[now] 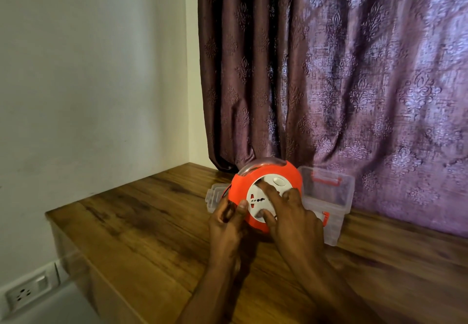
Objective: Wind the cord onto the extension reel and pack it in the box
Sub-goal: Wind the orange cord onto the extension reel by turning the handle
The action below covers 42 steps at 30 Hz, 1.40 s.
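A round orange extension reel (291, 171) with a white socket face (263, 197) stands tilted on edge on the wooden table. My left hand (228, 218) grips its left rim, thumb on the orange front. My right hand (291, 212) lies on the white face with fingers spread, fingertips pressing the disc. Behind the reel sits a clear plastic box (329, 197) with red latches. A clear lid piece (212, 197) shows at the reel's left. The cord itself is hidden from view.
The wooden table (152, 222) runs along a white wall with its edge at the lower left. A patterned purple curtain (354, 70) hangs behind the box. A wall socket (24, 292) sits low on the left.
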Each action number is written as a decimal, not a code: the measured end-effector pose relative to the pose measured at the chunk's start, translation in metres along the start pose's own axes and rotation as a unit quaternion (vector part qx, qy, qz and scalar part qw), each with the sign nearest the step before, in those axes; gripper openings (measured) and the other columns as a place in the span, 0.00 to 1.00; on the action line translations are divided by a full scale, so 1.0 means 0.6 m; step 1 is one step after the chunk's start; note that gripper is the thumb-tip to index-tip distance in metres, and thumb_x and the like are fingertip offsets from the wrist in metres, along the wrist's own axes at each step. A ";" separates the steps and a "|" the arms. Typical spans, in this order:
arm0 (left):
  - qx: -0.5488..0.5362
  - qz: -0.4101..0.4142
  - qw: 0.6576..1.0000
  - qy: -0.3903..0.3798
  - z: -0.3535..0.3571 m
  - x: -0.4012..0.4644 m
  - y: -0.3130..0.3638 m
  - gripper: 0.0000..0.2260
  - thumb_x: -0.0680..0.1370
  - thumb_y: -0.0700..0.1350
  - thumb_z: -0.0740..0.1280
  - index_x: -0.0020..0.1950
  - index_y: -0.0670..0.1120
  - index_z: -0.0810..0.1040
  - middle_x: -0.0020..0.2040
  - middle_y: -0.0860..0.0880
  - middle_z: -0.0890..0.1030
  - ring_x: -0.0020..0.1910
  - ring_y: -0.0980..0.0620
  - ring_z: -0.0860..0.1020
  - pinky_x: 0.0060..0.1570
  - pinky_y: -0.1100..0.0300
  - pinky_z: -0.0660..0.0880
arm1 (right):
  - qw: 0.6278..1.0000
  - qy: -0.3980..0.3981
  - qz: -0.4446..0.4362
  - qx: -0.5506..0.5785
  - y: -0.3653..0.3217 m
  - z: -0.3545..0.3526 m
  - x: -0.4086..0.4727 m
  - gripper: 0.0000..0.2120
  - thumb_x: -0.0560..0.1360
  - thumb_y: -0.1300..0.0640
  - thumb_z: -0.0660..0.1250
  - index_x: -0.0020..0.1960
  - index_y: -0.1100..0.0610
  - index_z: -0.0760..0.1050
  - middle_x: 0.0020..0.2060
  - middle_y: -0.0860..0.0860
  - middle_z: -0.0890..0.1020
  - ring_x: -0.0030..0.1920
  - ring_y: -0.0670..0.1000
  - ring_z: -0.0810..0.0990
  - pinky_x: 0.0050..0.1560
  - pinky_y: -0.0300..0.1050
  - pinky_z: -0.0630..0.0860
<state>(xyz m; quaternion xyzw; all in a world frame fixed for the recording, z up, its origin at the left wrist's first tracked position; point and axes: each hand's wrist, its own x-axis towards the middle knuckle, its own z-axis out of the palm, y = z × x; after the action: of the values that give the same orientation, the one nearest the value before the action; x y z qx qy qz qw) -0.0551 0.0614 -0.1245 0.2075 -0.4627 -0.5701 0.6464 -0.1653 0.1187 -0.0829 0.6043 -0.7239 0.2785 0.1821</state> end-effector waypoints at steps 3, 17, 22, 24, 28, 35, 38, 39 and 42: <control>-0.011 0.001 1.000 0.002 0.002 -0.001 -0.001 0.11 0.72 0.51 0.74 0.52 0.65 0.86 0.55 0.49 0.88 0.55 0.45 0.87 0.51 0.48 0.85 | 0.999 0.020 0.017 0.029 -0.001 0.000 -0.002 0.29 0.77 0.39 0.59 0.74 0.34 0.50 0.64 0.50 0.71 0.53 0.54 0.80 0.45 0.46 0.76; -0.023 0.005 1.000 -0.007 0.005 0.000 -0.014 0.14 0.74 0.48 0.75 0.60 0.49 0.85 0.58 0.41 0.87 0.59 0.38 0.85 0.62 0.34 0.78 | 0.984 0.048 0.108 0.136 0.003 0.003 0.006 0.28 0.70 0.32 0.64 0.65 0.38 0.61 0.49 0.50 0.84 0.51 0.58 0.82 0.41 0.45 0.71; -0.033 -0.016 0.999 0.005 0.010 -0.001 -0.011 0.19 0.72 0.44 0.74 0.63 0.41 0.82 0.57 0.40 0.87 0.58 0.37 0.85 0.59 0.41 0.82 | 0.977 0.039 0.138 0.160 0.003 0.002 0.008 0.28 0.68 0.29 0.63 0.63 0.37 0.60 0.46 0.50 0.84 0.51 0.59 0.81 0.39 0.46 0.66; -0.032 -0.016 0.999 0.001 0.010 -0.001 -0.010 0.19 0.74 0.43 0.73 0.64 0.39 0.81 0.57 0.40 0.87 0.58 0.38 0.85 0.57 0.45 0.83 | 0.975 0.035 0.144 0.166 0.004 0.002 0.007 0.28 0.68 0.30 0.64 0.63 0.37 0.60 0.47 0.51 0.84 0.52 0.60 0.80 0.40 0.47 0.68; -0.068 -0.029 0.997 -0.007 0.014 -0.006 -0.008 0.19 0.75 0.41 0.73 0.66 0.39 0.80 0.59 0.39 0.86 0.59 0.38 0.84 0.58 0.44 0.82 | 0.976 0.026 0.135 0.167 0.002 0.005 0.004 0.29 0.70 0.30 0.61 0.66 0.38 0.58 0.47 0.52 0.84 0.52 0.60 0.81 0.43 0.49 0.73; -0.112 -0.057 0.992 -0.008 0.013 -0.005 -0.008 0.14 0.77 0.38 0.73 0.63 0.39 0.82 0.61 0.35 0.84 0.61 0.33 0.83 0.59 0.39 0.81 | 0.975 0.013 0.126 0.183 -0.003 0.011 0.004 0.34 0.72 0.30 0.58 0.74 0.38 0.54 0.54 0.56 0.82 0.54 0.61 0.80 0.48 0.51 0.74; -0.127 -0.063 0.990 -0.026 0.017 -0.008 -0.008 0.17 0.77 0.40 0.74 0.65 0.39 0.81 0.63 0.34 0.83 0.63 0.32 0.81 0.64 0.32 0.75 | 0.967 0.018 0.142 0.212 -0.001 0.010 0.005 0.34 0.71 0.31 0.61 0.74 0.38 0.56 0.54 0.56 0.82 0.55 0.61 0.79 0.50 0.51 0.76; -0.130 -0.065 0.989 -0.030 0.017 -0.009 -0.008 0.18 0.76 0.41 0.74 0.65 0.39 0.81 0.64 0.35 0.83 0.63 0.32 0.81 0.64 0.32 0.75 | 0.964 0.029 0.146 0.221 0.000 0.009 0.005 0.34 0.71 0.32 0.63 0.73 0.38 0.58 0.54 0.56 0.82 0.56 0.60 0.79 0.50 0.51 0.76; -0.152 -0.068 0.985 -0.053 0.020 -0.013 -0.003 0.17 0.76 0.42 0.75 0.64 0.43 0.82 0.63 0.36 0.83 0.62 0.34 0.82 0.56 0.38 0.81 | 0.957 0.045 0.154 0.243 0.004 0.006 0.007 0.33 0.70 0.33 0.65 0.72 0.38 0.61 0.54 0.55 0.83 0.56 0.60 0.79 0.51 0.52 0.76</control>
<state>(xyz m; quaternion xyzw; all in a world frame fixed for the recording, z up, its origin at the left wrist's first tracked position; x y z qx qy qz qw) -0.0657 0.0713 -0.1228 0.1070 -0.3896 -0.6863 0.6047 -0.1684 0.1135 -0.0836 0.4982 -0.7099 0.4975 0.0170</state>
